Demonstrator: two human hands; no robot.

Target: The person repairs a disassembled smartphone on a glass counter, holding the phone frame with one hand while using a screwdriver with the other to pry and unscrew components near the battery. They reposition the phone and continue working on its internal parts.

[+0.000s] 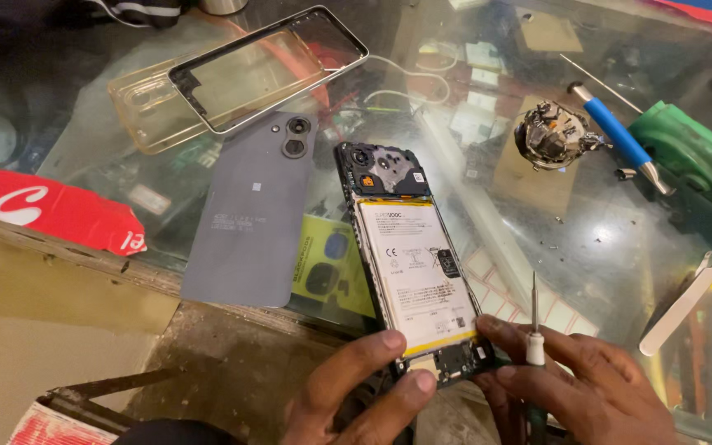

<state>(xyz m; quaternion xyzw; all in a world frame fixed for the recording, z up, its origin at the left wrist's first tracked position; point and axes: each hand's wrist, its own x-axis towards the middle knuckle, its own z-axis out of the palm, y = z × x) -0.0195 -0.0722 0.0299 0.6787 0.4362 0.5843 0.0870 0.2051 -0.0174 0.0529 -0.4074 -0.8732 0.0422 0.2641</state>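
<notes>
Glass worktop, near edge: opened phone [409,264] held at its lower end.
Left hand [356,387] pinches its bottom; right hand [574,383] steadies it, gripping a small screwdriver [535,330]. Grey back cover [255,210] already off, alongside; battery and board still seated.

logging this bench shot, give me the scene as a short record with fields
surface: glass-topped counter
left hand: grips the bottom end of the opened phone, battery showing
right hand: holds a small screwdriver upright at the phone's lower edge
beside phone: grey back cover, clear case, bare frame
right side: blue-handled tool, white tweezers
</notes>
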